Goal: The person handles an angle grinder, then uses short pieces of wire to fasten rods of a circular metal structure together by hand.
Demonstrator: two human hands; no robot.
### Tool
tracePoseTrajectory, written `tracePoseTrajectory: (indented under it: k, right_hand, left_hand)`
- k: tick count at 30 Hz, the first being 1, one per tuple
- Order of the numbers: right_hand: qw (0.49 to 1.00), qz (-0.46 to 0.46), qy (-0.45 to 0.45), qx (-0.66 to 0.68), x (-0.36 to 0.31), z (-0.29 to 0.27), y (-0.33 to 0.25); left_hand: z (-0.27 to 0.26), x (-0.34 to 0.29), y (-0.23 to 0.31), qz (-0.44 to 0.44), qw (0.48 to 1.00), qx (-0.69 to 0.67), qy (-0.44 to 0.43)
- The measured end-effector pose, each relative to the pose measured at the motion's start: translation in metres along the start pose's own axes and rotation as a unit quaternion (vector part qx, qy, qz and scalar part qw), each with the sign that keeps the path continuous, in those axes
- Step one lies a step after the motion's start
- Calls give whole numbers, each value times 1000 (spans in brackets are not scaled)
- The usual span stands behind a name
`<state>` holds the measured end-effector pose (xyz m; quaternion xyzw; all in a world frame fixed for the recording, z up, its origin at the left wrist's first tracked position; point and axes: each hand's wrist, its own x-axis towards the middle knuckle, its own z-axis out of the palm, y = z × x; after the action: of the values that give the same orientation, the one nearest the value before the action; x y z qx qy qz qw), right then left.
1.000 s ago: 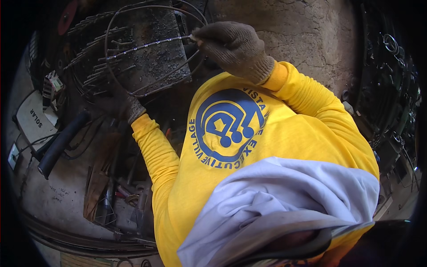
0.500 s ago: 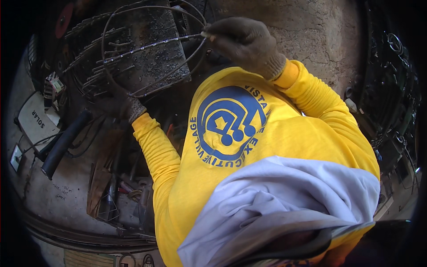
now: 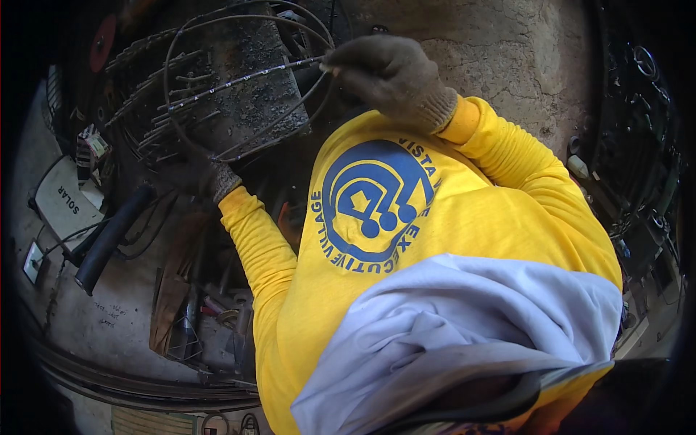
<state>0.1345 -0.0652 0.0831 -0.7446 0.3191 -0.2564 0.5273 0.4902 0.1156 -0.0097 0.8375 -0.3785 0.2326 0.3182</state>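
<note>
A round frame of thin metal rod (image 3: 246, 84), with a straight bar across it, is held tilted over a dark work table (image 3: 254, 43). My right hand (image 3: 395, 78), in a brown knit glove, pinches the frame's right side near the bar's end; a small pale spot shows at the fingertips. On the frame's lower left, my left hand (image 3: 197, 172) is closed in a dark glove. Deep shadow hides most of its fingers. Grey grit and small bits lie on the table top beneath the frame.
Several short metal rods (image 3: 174, 94) jut out left of the table. A red disc (image 3: 102, 43) stands at the far left. Nearer are a black tube (image 3: 114, 239), a white panel (image 3: 67, 201) and wooden boards (image 3: 168, 304). Dark metal clutter (image 3: 645, 145) lines the right side.
My right hand and the frame's right side have shifted slightly left. Both hands keep their hold, and the whole view has moved a little.
</note>
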Motion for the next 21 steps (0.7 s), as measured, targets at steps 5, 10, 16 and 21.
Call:
tracePoseTrajectory:
  k: [5, 10, 16, 21]
  right_hand:
    - [995, -69, 66, -8, 10, 7, 10]
    - [998, -48, 36, -8, 3, 3, 4]
    - [996, -68, 59, -26, 9, 2, 2]
    - [998, -10, -27, -62, -2, -4, -8]
  left_hand:
    - [-12, 10, 29, 1, 997, -75, -19]
    - [-11, 8, 25, -49, 993, -100, -27]
    - [-5, -3, 0, 14, 1000, 24, 7]
    - [-5, -1, 4, 24, 998, 59, -5]
